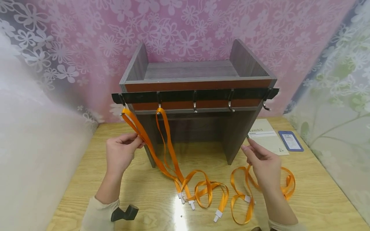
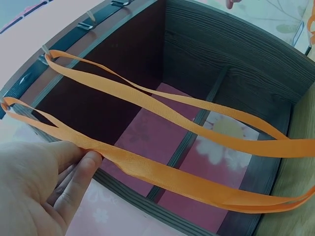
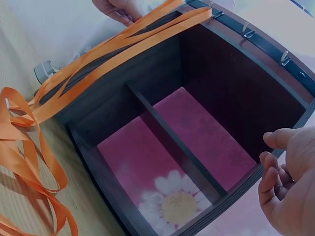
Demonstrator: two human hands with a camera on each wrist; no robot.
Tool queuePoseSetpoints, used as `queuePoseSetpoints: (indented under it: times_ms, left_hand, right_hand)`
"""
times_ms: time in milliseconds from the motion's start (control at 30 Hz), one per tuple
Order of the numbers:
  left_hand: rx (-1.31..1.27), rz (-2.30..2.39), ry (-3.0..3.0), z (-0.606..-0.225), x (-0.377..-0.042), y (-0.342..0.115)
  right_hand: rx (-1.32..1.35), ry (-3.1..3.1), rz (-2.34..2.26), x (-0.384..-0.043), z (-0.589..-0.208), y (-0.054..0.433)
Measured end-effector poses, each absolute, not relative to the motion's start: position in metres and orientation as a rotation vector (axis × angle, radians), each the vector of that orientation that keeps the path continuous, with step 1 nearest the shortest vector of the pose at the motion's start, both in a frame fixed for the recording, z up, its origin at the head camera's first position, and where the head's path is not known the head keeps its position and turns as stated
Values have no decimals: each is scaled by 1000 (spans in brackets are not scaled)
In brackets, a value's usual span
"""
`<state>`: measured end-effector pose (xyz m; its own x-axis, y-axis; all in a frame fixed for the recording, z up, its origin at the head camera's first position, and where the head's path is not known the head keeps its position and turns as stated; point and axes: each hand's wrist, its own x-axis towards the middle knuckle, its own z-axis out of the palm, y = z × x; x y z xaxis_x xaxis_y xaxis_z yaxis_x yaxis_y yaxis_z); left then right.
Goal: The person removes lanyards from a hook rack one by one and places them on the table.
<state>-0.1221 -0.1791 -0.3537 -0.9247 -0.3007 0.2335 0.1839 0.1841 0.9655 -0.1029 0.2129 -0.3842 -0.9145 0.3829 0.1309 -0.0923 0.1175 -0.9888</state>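
In the head view my left hand pinches an orange lanyard that hangs from the leftmost hook. Its strap also passes between thumb and fingers in the left wrist view. A second orange lanyard hangs on the neighbouring hook, and both run down to white clips on the table. My right hand is beside the right side of the grey shelf, its fingers loosely bent with nothing between them. In the right wrist view the right hand shows a gap between thumb and fingertips.
A black hook rail spans the shelf front; its other three hooks are bare. More orange lanyards lie looped on the wooden table, some under the right hand. A paper pad and a blue badge holder lie at right.
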Motion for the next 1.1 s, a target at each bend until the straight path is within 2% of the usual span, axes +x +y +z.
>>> queuePoseSetpoints:
  times_ms: [333, 533, 767, 1100]
  left_hand:
    - [66, -1762, -2171, -354, -112, -191]
    - [101, -1766, -2212, -346, -97, -199]
    - [94, -1815, -2113, -333, -88, -202]
    - [29, -1928, -1980, -326, -81, -207]
  right_hand:
    - [-275, -2064, 1775, -126, -382, 213]
    - [-372, -2017, 1816, -137, -383, 216]
    - [-432, -2020, 1799, -138, -382, 217]
    - [-385, -2025, 1833, -139, -382, 214]
